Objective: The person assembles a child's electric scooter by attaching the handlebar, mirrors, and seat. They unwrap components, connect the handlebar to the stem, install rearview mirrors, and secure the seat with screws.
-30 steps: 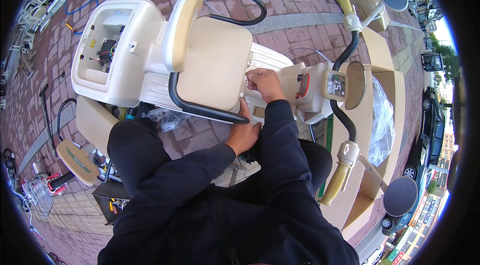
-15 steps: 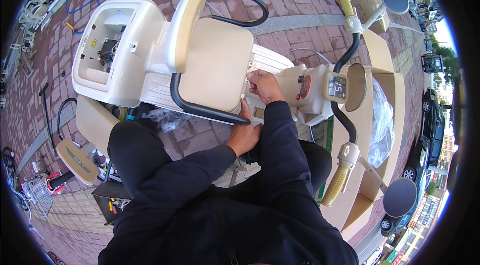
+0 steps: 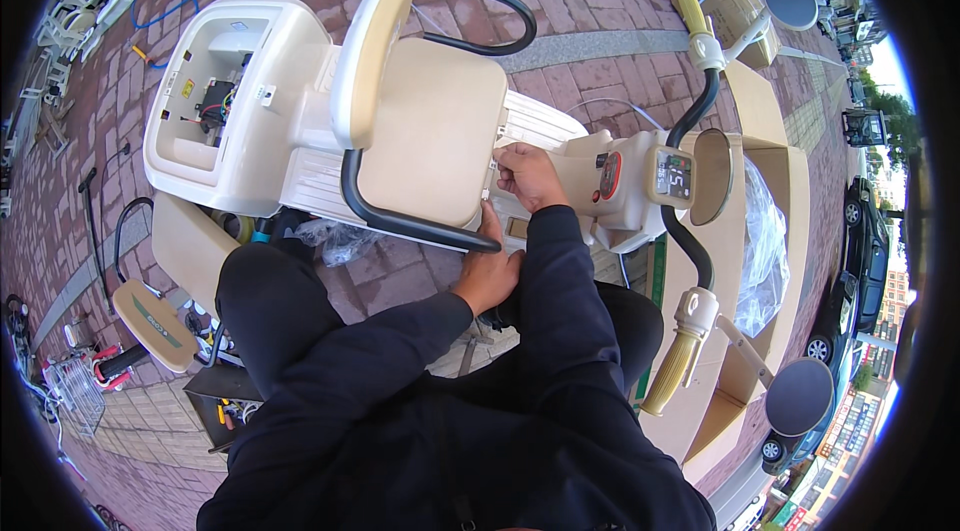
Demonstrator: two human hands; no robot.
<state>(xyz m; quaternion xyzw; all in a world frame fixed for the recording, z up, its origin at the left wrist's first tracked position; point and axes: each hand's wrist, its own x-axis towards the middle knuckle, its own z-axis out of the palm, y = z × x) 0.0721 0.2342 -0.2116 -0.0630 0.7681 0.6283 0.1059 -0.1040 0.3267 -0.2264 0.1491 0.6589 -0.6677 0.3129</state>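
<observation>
A beige seat (image 3: 430,131) on a cream-white mobility scooter is in front of me. At the seat's right edge, my right hand (image 3: 532,176) is closed, thumb and finger pinched over a small white fitting (image 3: 494,165) that they mostly hide. My left hand (image 3: 487,276) is just below, beside the end of the black armrest (image 3: 420,228). One finger of it stretches up to another small white piece (image 3: 486,194) on the same edge; its other fingers are partly hidden. Beyond the right hand is the tiller console (image 3: 630,176) with a lit display.
Handlebars with yellow grips (image 3: 672,371) and round mirrors (image 3: 798,397) extend at right, before an opened cardboard box (image 3: 790,231) holding clear plastic. The rear compartment (image 3: 190,146) shows wiring. At lower left are a dark toolbox (image 3: 205,401) and a loose beige backrest (image 3: 155,324).
</observation>
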